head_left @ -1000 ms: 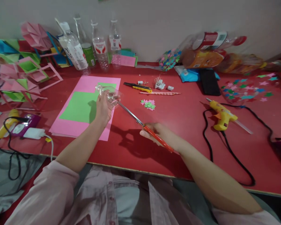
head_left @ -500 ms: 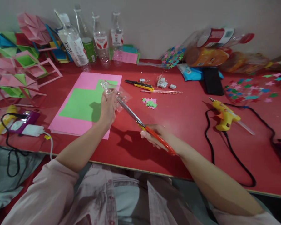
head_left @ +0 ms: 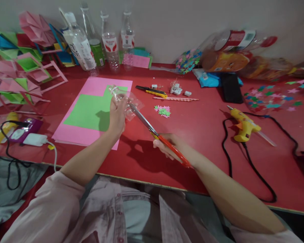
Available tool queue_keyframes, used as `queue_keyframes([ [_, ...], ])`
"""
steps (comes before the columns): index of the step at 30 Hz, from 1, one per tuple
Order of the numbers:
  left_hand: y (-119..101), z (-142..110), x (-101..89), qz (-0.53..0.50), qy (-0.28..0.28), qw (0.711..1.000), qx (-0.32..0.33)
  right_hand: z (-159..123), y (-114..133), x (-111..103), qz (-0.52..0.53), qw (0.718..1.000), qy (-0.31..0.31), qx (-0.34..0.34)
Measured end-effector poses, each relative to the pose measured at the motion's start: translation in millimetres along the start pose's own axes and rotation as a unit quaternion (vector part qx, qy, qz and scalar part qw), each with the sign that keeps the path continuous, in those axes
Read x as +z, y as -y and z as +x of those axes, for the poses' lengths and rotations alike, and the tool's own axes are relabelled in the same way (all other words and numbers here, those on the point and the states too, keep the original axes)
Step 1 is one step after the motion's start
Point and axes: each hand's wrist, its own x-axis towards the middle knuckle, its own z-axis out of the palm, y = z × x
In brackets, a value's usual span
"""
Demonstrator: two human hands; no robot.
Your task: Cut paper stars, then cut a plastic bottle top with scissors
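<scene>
Left hand (head_left: 118, 114) pinches the clear bottle piece (head_left: 116, 91), held near the green sheet (head_left: 86, 113). Right hand (head_left: 179, 143), well apart, grips the scissors (head_left: 164, 141), tips at the plastic. I'd brace the wall, snip short, keep fingers off the blade line.

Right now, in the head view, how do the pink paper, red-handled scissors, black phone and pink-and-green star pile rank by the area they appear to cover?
1. Pink paper
2. Red-handled scissors and black phone: too alike to rank, one long and thin, the other short and broad
3. Pink-and-green star pile
</scene>
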Motion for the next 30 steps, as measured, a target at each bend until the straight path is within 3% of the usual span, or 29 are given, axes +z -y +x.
queue_keyframes([
  [21,-3.0,-2.6,2.9,-0.003,-0.007,1.000,-0.010,-0.6,1.2,0.6,0.058,0.998,-0.006,0.017],
  [30,-0.9,1.0,1.4,0.000,-0.001,1.000,0.019,-1.5,5.3,1.7,0.045,0.998,-0.015,0.038],
])
